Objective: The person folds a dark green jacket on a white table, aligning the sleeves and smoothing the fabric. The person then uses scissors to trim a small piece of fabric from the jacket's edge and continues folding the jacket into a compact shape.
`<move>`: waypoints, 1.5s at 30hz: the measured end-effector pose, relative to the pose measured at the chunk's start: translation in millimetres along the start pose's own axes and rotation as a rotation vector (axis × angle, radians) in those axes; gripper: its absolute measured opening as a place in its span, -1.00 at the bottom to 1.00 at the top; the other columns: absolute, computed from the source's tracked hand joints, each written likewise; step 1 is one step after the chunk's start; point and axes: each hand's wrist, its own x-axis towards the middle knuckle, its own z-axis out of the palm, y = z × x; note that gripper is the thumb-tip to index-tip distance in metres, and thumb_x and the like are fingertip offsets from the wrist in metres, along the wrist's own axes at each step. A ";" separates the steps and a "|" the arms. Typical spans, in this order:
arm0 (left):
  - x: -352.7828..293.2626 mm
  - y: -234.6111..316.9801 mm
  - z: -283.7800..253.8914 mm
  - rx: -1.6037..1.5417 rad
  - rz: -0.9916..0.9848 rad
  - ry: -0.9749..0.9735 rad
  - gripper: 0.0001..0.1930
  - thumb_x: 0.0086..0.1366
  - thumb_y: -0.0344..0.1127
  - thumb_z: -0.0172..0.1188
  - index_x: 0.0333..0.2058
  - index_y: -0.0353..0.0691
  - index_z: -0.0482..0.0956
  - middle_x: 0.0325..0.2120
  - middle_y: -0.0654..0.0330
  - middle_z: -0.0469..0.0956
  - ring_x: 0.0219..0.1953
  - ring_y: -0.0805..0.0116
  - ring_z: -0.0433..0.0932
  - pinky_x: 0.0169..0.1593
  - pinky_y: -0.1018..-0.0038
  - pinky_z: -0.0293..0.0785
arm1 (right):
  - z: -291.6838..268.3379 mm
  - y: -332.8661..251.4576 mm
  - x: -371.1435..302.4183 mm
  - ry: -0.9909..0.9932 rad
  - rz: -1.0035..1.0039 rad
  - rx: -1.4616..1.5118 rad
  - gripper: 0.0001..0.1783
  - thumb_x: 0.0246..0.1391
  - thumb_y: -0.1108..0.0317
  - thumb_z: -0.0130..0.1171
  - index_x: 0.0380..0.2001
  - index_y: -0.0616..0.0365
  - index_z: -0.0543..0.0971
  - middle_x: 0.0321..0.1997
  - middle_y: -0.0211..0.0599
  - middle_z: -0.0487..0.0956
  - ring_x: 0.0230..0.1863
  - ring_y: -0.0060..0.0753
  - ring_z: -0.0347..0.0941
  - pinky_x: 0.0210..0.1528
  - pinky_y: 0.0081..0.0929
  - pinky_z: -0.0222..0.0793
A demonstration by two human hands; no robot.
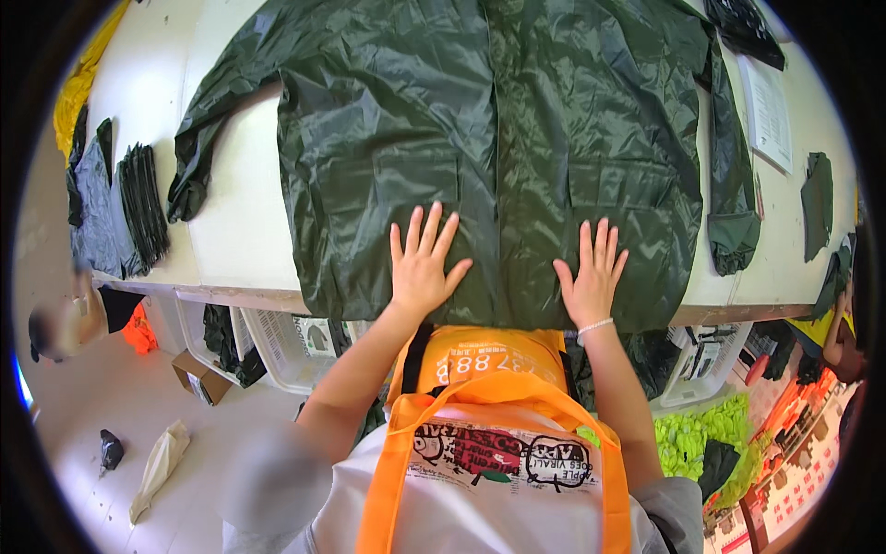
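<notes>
A dark green raincoat (397,120) of shiny fabric lies spread over the table, its hem hanging at the near edge. Both sleeves stretch out to the sides, and its front seam runs down the middle. Flat on the left front panel, just under a pocket flap (417,177), rests my left hand (426,263) with fingers spread. My right hand (592,277) presses flat on the right panel below the other flap (620,185), fingers stretched out. A thin bracelet circles the right wrist. Neither hand grips the cloth.
Folded dark garments (143,210) are stacked at the table's left. White printed sheets (766,111) and a folded green piece (817,205) lie at right. Under the table stand white crates (277,346). A cardboard box (203,377) sits on the floor; bright yellow-green clothing (703,439) is piled lower right.
</notes>
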 end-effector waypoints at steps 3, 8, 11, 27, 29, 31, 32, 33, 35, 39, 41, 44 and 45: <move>24.4 4.3 -1.8 0.009 0.016 0.094 -0.30 0.14 0.09 0.13 0.23 -0.02 0.24 0.30 0.14 0.09 0.33 0.06 0.03 0.30 -0.02 -0.21 | -3.9 4.4 30.4 0.126 -0.028 -0.030 -0.21 0.08 -0.08 0.08 0.32 -0.07 0.12 0.44 -0.19 -0.02 0.43 -0.01 -0.16 0.34 0.18 -0.30; 63.2 2.4 0.3 0.045 -0.027 0.170 -0.28 0.16 0.04 0.18 0.25 -0.05 0.19 0.31 0.10 0.06 0.34 0.05 -0.01 0.30 -0.05 -0.18 | -11.0 -7.1 75.8 0.210 -0.070 -0.071 -0.30 0.05 0.02 0.14 0.21 0.03 0.23 0.34 -0.10 0.11 0.38 -0.03 -0.05 0.31 0.15 -0.18; 47.8 18.4 -5.1 -0.145 0.000 0.192 -0.46 0.11 -0.07 0.25 0.02 -0.14 0.37 0.10 0.05 0.32 0.15 0.05 0.27 0.14 0.13 0.16 | -21.5 -54.9 33.9 0.159 -0.097 0.116 -0.48 -0.05 0.13 0.24 -0.06 0.15 0.37 0.04 -0.04 0.34 0.16 0.00 0.20 0.16 0.04 0.09; 32.6 48.5 9.9 -0.834 -0.171 -0.703 -0.72 0.21 -0.27 0.12 -0.59 -0.35 0.53 -0.68 0.14 0.56 -0.64 0.42 0.55 -0.50 0.53 0.46 | 18.4 -71.5 -44.4 0.034 0.271 0.883 -0.92 -0.09 0.49 0.24 -0.46 0.29 0.60 -0.48 -0.10 0.59 -0.53 -0.26 0.56 -0.46 -0.48 0.43; 33.9 48.4 4.5 -1.070 -0.294 -0.799 -0.72 0.23 -0.28 0.11 -0.61 -0.33 0.49 -0.67 0.16 0.54 -0.63 0.43 0.53 -0.52 0.53 0.45 | 18.6 -74.4 -45.4 0.087 0.209 0.901 -0.91 -0.10 0.48 0.25 -0.49 0.27 0.58 -0.52 -0.11 0.56 -0.54 -0.21 0.54 -0.47 -0.46 0.43; 30.2 39.4 7.7 -1.039 -0.223 -0.782 -0.72 0.25 -0.29 0.06 -0.59 -0.32 0.45 -0.67 0.18 0.52 -0.62 0.44 0.52 -0.54 0.53 0.44 | 11.1 -78.3 -45.3 -0.039 0.231 0.916 -0.77 -0.12 0.42 0.36 -0.39 0.32 0.56 -0.49 -0.22 0.61 -0.46 -0.54 0.54 -0.38 -0.58 0.46; 29.7 37.6 12.4 -1.030 -0.178 -0.768 -0.73 0.27 -0.30 0.04 -0.59 -0.31 0.42 -0.66 0.19 0.51 -0.61 0.45 0.51 -0.55 0.52 0.44 | 12.5 -78.7 -46.0 -0.120 0.281 1.008 -0.69 -0.18 0.35 0.42 -0.40 0.31 0.55 -0.51 -0.26 0.59 -0.49 -0.57 0.51 -0.38 -0.59 0.45; 24.4 40.7 17.3 -1.058 -0.220 -0.737 -0.73 0.28 -0.30 0.00 -0.58 -0.31 0.40 -0.68 0.17 0.50 -0.63 0.44 0.51 -0.56 0.53 0.44 | 6.8 -79.9 -44.2 -0.062 0.242 0.994 -0.66 -0.25 0.26 0.43 -0.50 0.26 0.54 -0.56 -0.19 0.55 -0.52 -0.32 0.52 -0.40 -0.45 0.46; 15.3 47.5 14.5 -1.019 -0.230 -0.676 -0.72 0.29 -0.30 -0.04 -0.57 -0.34 0.39 -0.70 0.12 0.51 -0.66 0.39 0.53 -0.57 0.50 0.44 | 8.1 -74.2 -40.9 -0.110 0.223 0.873 -0.67 -0.26 0.25 0.42 -0.52 0.24 0.53 -0.56 -0.18 0.56 -0.52 -0.21 0.52 -0.40 -0.38 0.44; 14.7 59.7 6.2 -0.971 -0.199 -0.607 -0.70 0.29 -0.31 -0.12 -0.57 -0.36 0.38 -0.72 0.07 0.51 -0.72 0.36 0.51 -0.62 0.49 0.41 | 6.8 -55.7 -20.5 -0.271 0.169 0.886 -0.73 -0.29 0.29 0.41 -0.60 0.24 0.55 -0.57 -0.11 0.57 -0.49 -0.11 0.54 -0.38 -0.32 0.44; 12.8 64.3 5.7 -1.047 -0.295 -0.576 -0.70 0.29 -0.30 -0.16 -0.57 -0.34 0.36 -0.74 0.11 0.48 -0.75 0.40 0.47 -0.67 0.53 0.36 | 9.6 -50.2 -16.3 -0.308 0.116 0.852 -0.72 -0.23 0.21 0.32 -0.58 0.24 0.57 -0.54 -0.06 0.58 -0.44 -0.01 0.54 -0.35 -0.23 0.45; 6.9 64.8 17.5 -0.958 -0.233 -0.399 -0.70 0.30 -0.29 -0.16 -0.57 -0.33 0.35 -0.77 0.15 0.43 -0.76 0.40 0.43 -0.65 0.51 0.33 | -2.2 -62.6 -12.3 -0.275 0.072 0.638 -0.66 -0.21 0.15 0.20 -0.60 0.28 0.54 -0.52 0.09 0.55 -0.39 0.11 0.53 -0.28 -0.10 0.45; 4.3 66.8 16.9 -0.930 -0.246 -0.358 -0.70 0.30 -0.29 -0.16 -0.56 -0.33 0.35 -0.78 0.16 0.42 -0.77 0.41 0.42 -0.64 0.50 0.32 | -2.4 -63.9 -10.9 -0.288 0.053 0.645 -0.67 -0.21 0.16 0.19 -0.59 0.28 0.53 -0.51 0.10 0.55 -0.38 0.11 0.53 -0.27 -0.09 0.45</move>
